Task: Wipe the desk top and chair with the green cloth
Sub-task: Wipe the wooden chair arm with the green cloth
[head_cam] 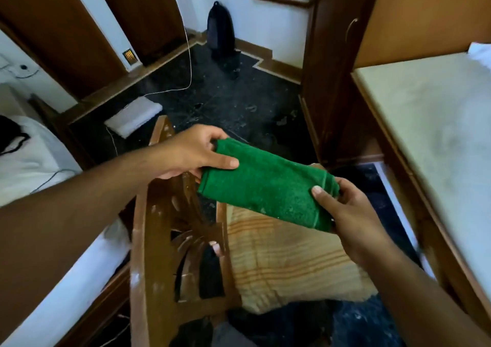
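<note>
Both hands' fingertips (212, 144) behind green cloth (268, 187)

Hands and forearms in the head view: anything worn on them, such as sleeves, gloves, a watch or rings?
Nothing worn shows. The left hand and right hand are bare, without gloves, rings or a watch. Both forearms are bare up to the frame edge, with no sleeve in view. Fingernails are short and unpainted.

Both my forearms bare, no sleeves in view up to the frame edge. No watch, bracelet or ring on either wrist or finger. My left hand (195, 151) and right hand (353, 213) ungloved. Fingernails short, plain, unpainted. A bit of grey clothing low in frame, blurry.
</note>
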`<act>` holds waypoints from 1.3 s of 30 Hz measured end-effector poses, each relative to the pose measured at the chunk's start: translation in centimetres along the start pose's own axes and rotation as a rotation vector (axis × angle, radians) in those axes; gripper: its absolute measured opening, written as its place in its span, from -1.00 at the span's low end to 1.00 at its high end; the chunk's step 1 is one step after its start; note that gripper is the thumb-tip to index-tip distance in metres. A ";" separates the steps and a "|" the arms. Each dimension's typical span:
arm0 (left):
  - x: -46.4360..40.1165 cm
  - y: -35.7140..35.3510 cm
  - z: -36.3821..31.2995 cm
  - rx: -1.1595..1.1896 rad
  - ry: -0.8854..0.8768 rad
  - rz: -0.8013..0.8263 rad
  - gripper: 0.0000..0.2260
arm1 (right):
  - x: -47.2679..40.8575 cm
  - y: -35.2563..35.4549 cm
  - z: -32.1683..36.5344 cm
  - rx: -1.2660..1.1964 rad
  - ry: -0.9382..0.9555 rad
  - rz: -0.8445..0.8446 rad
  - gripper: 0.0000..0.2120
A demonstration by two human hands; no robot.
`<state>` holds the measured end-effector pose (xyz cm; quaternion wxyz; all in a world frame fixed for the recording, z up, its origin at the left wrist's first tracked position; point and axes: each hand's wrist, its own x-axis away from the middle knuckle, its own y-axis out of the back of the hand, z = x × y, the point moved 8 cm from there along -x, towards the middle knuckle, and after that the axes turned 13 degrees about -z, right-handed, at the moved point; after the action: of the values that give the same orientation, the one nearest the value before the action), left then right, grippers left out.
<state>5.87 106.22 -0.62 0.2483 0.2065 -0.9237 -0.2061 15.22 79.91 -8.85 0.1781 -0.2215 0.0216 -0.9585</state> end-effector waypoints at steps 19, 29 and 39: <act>0.6 16.7 16.6 -0.395 0.035 -0.083 -0.14 | 8.9 -31.1 -7.6 0.769 0.339 0.160 -0.24; -5.5 6.5 8.3 -0.546 -0.753 -0.014 -0.55 | 8.1 -33.3 -7.7 0.964 0.297 0.057 -0.37; -6.4 5.9 8.7 -0.801 -0.748 -0.031 -0.57 | 13.2 -30.0 -9.2 0.912 0.354 0.106 -0.30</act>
<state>4.57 116.65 -7.05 -0.0408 0.0221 -0.7950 -0.6049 -9.74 103.04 -7.99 0.2989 0.0465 -0.3591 -0.8829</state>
